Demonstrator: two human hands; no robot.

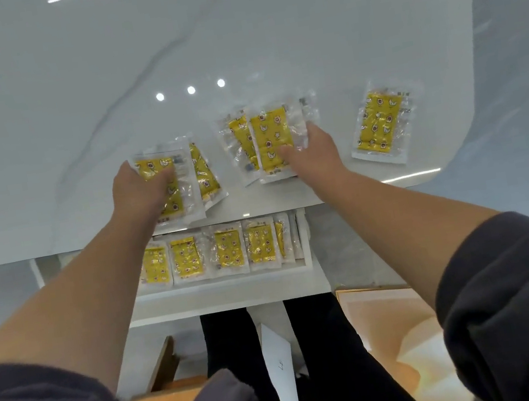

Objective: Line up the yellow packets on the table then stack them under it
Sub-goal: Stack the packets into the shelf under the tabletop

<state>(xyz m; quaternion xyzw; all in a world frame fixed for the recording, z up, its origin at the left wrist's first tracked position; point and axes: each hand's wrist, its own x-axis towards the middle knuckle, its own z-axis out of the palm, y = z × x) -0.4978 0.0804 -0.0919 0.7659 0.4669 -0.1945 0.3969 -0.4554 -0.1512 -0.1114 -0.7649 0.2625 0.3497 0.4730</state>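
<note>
**Head view: grip confirmed on both sides**

Both forearms are extended over the white table [229,32]. The leftmost yellow packet [155,165] is gripped by the left hand [141,185], the middle yellow packet [269,130] by the right hand [312,151], thumb at its edge. A lone packet [380,123] lies flat further right. More packets [227,249] are ranged on the shelf [229,292] beneath. Packet print is unreadable.

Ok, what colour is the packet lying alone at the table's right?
The packet is yellow with small white and red figures, clear-edged; head view.
</note>
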